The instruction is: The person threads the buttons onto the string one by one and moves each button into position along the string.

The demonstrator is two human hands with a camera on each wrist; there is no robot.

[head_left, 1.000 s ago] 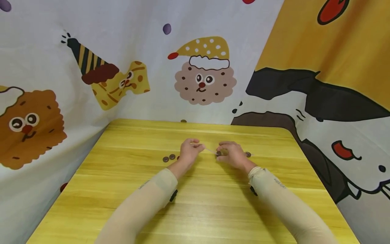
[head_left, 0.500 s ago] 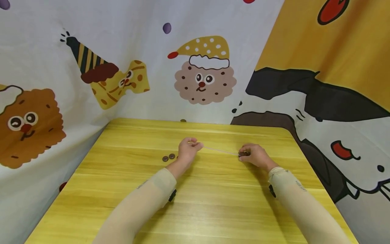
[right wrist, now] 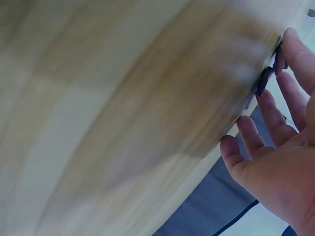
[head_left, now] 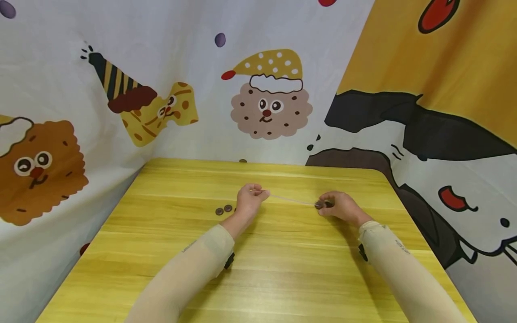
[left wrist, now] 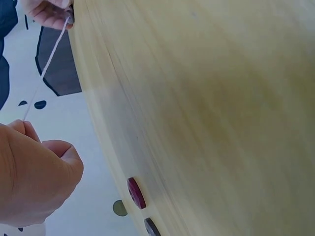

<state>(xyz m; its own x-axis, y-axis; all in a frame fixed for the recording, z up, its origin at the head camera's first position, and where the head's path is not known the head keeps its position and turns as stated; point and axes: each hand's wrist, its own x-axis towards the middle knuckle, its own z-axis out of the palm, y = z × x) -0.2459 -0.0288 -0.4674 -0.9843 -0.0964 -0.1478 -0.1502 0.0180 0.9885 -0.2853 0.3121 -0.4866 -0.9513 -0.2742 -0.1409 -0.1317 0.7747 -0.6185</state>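
Note:
My left hand (head_left: pixel 248 201) pinches one end of a thin white string (head_left: pixel 291 199) above the table. From those fingertips the string runs taut and slightly downward to my right hand (head_left: pixel 342 207). Between its thumb and fingers, the right hand pinches a dark brown round button (head_left: pixel 319 204) at the string's other end; another dark button (head_left: pixel 329 204) shows just behind it. The right wrist view has dark buttons (right wrist: pixel 264 81) at the fingertips, partly hidden by the fingers. Seen from the left wrist, the string (left wrist: pixel 53 53) stretches between both hands.
Two dark buttons (head_left: pixel 219 211) lie on the wooden table (head_left: pixel 258 269) left of my left hand. A dark red button (left wrist: pixel 136 192) lies near them, almost hidden behind the left wrist in the head view. A printed cloth (head_left: pixel 181 40) hangs behind the table.
My right hand has moved right, drawing a button along the string to the one at its far end, and then stays nearly still there. The left hand has kept its place.

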